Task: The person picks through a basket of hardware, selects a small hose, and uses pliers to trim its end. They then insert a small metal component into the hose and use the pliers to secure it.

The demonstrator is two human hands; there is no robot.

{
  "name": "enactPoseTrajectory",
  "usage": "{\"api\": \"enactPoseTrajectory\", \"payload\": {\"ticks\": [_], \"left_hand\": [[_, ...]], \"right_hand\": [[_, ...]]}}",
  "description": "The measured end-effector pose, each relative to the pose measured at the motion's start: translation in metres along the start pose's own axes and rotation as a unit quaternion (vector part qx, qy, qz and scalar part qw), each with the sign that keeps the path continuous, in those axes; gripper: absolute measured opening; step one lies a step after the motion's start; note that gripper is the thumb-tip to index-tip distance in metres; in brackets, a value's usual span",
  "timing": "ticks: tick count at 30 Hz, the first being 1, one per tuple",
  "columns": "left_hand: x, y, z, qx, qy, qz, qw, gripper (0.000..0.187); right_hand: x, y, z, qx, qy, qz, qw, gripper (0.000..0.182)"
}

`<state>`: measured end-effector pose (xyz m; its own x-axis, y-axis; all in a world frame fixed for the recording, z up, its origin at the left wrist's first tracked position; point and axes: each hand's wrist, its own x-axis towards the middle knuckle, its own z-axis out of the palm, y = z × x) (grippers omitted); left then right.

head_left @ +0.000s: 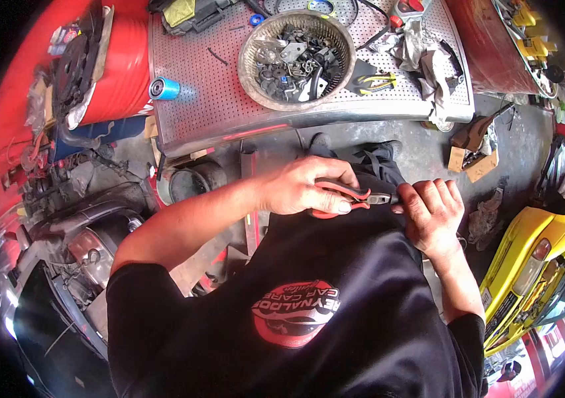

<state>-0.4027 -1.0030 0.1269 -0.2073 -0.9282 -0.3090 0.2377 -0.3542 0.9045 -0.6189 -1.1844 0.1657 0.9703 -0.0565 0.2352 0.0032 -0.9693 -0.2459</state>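
Observation:
My left hand (315, 188) is closed around red-handled pliers (378, 198), whose jaws point to the right at chest height. At the jaw tips, my right hand (431, 212) has its fingers curled in, with the thumb near a small dark piece that is too hidden to name. Both hands are over my black shirt (362, 265), in front of the perforated metal table (196, 99). A round metal basin (249, 86) full of small dark clips and metal parts stands on that table, beyond the hands.
Yellow-handled pliers (378, 81), crumpled wrapping (431, 66) and a blue cylindrical filter (164, 89) lie on the table. A cardboard box (483, 164) is on the floor at right, near a yellow bumper (517, 249). Car parts and a black bucket (189, 184) are at left.

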Motion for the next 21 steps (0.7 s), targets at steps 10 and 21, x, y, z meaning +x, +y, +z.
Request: {"api": "enactPoseTrajectory", "payload": {"ticks": [10, 21], "left_hand": [[-0.016, 0.031, 0.014, -0.167, 0.023, -0.129, 0.977, 0.023], [-0.017, 0.019, 0.045, 0.631, 0.171, 0.146, 0.742, 0.038]], "right_hand": [[0.013, -0.008, -0.001, 0.128, -0.012, -0.002, 0.992, 0.029], [0.008, 0.006, 0.012, 0.487, -0.262, 0.372, 0.745, 0.041]]}}
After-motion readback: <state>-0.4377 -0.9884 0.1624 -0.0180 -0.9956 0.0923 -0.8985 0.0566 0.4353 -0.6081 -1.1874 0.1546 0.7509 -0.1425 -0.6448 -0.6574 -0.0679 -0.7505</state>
